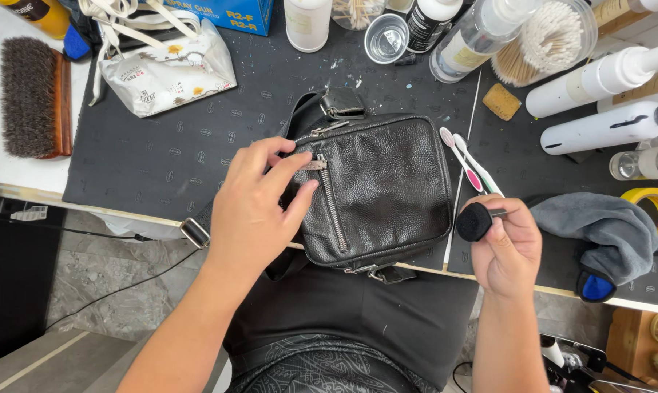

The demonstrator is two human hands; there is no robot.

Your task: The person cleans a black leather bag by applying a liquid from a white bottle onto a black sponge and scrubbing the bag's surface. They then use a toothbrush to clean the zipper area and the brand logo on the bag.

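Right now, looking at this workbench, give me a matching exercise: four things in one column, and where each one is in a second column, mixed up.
Things:
1. black leather bag
2. wooden brush
3. grey cloth
4. black round dauber

Places:
A. far left edge of the bench
B. held in the right hand
C. middle of the dark mat, under the left hand
D. right side, beside the yellow tape roll

Pairs: 1-C, 2-A, 3-D, 4-B
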